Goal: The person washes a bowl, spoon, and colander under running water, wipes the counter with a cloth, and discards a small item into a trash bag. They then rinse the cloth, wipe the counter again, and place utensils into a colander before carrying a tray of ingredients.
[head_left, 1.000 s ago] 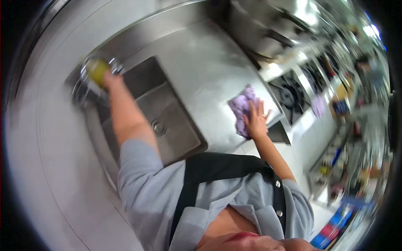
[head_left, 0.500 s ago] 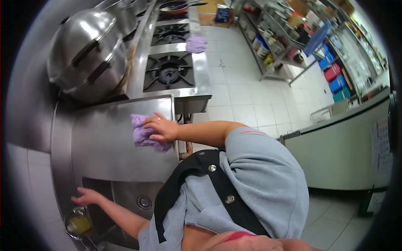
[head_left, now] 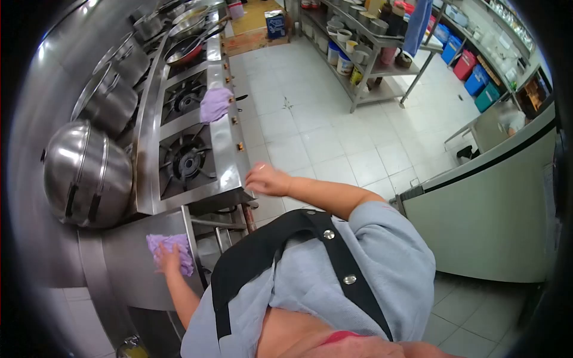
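A crumpled purple cloth (head_left: 173,250) lies on the steel counter (head_left: 125,250) at the lower left. My left hand (head_left: 169,261) rests on this cloth, with its fingers pressed over it. My right hand (head_left: 268,179) is in the air just past the front corner of the stove (head_left: 230,173). Its fingers are loosely bent, slightly blurred, and nothing shows in them. Another purple cloth (head_left: 216,104) hangs over the stove's front edge, beyond my right hand.
A large lidded steel pot (head_left: 89,173) stands beside the stove, with more pots (head_left: 107,101) behind it. A pan (head_left: 184,52) sits on a far burner. Shelves (head_left: 382,89) with containers are across the tiled floor. A pale green cabinet (head_left: 489,215) is at right.
My right hand has let go of the cloth on the counter and moved toward the stove. My left hand has come from over the sink onto that cloth. The view has shifted toward the stove.
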The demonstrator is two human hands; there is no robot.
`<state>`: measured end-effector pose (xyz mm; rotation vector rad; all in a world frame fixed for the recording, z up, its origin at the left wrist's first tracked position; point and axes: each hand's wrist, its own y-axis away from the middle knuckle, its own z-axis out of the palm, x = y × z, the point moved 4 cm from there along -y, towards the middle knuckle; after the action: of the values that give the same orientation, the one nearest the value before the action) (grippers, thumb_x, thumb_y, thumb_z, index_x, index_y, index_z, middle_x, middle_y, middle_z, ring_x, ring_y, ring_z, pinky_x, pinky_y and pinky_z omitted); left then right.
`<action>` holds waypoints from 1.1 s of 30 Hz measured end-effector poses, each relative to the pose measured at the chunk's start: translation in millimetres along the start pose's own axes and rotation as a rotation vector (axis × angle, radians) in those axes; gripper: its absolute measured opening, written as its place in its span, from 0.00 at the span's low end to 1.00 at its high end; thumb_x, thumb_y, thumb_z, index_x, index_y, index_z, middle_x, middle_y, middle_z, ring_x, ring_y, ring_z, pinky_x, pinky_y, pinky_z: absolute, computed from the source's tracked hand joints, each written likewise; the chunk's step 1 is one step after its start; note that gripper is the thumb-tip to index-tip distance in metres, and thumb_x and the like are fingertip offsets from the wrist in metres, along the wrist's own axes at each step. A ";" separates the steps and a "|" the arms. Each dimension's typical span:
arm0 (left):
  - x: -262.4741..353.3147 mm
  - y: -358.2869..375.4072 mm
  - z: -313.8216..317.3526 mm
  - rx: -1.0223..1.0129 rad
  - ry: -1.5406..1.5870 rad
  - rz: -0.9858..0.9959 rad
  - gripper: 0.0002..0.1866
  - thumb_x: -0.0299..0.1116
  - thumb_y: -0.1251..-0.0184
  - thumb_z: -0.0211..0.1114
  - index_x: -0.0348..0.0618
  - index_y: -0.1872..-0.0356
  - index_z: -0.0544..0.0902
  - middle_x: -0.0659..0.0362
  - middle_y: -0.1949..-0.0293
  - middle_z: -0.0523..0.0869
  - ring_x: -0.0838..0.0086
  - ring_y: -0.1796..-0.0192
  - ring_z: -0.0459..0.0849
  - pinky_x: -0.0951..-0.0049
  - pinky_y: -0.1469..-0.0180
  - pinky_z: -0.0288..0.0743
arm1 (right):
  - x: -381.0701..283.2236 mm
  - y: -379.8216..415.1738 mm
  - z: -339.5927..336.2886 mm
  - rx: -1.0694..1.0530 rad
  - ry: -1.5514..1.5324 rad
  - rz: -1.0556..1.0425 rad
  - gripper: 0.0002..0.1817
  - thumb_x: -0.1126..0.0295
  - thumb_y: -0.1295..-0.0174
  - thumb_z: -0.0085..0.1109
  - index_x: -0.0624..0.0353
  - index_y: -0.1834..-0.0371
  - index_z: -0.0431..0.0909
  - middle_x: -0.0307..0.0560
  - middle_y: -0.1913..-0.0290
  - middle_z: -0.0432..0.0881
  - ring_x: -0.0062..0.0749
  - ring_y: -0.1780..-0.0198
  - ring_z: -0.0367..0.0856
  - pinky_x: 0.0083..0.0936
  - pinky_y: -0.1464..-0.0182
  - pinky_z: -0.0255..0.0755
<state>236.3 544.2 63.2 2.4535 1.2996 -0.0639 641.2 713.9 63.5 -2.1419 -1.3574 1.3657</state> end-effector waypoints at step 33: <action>774.7 18.7 108.6 -0.379 -0.848 1.288 0.30 0.44 0.42 0.63 0.47 0.38 0.70 0.52 0.40 0.74 0.56 0.38 0.72 0.52 0.39 0.65 | 325.9 308.8 -351.3 -0.021 0.306 1.713 0.20 0.58 0.45 0.55 0.57 0.52 0.78 0.58 0.48 0.77 0.49 0.47 0.77 0.39 0.47 0.72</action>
<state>711.0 1111.3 -192.3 2.0549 -0.6026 -0.4019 1142.0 901.8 -133.7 -3.2592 0.9756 1.0886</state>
